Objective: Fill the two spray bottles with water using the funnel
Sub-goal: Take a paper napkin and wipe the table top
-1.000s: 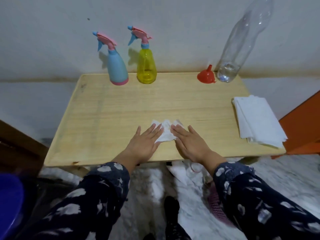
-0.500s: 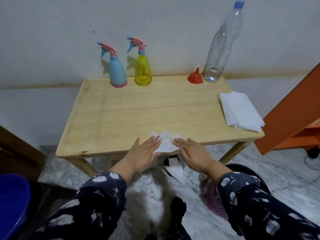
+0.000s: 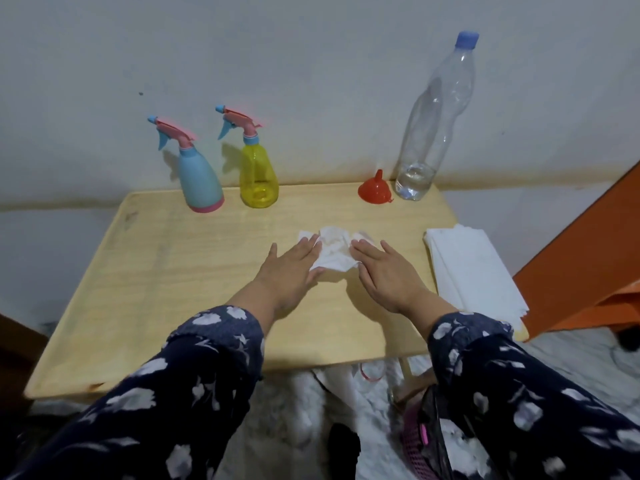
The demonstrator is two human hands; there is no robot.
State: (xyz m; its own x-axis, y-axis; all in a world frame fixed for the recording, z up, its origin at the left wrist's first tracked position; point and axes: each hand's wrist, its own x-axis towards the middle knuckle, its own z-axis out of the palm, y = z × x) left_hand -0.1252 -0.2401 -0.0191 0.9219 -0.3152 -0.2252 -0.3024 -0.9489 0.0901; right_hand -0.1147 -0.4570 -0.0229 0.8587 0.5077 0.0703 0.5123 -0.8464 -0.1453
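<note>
A blue spray bottle (image 3: 200,181) and a yellow spray bottle (image 3: 258,176), both with pink and blue trigger heads on, stand at the back of the wooden table (image 3: 145,278). A red funnel (image 3: 375,190) lies mouth down at the back right, beside a tall clear plastic bottle (image 3: 434,123) with a blue cap and a little water at its bottom. My left hand (image 3: 289,271) and my right hand (image 3: 386,273) lie flat, palms down, on a crumpled white tissue (image 3: 334,252) in the table's middle.
A stack of white tissues (image 3: 474,271) lies along the table's right edge. An orange piece of furniture (image 3: 588,265) stands to the right. Below the table are a pink basket (image 3: 415,438) and a marble floor. The wall is right behind the bottles.
Both hands have pushed the crumpled tissue forward from the table's near edge to its middle. The bottles and funnel stayed where they were.
</note>
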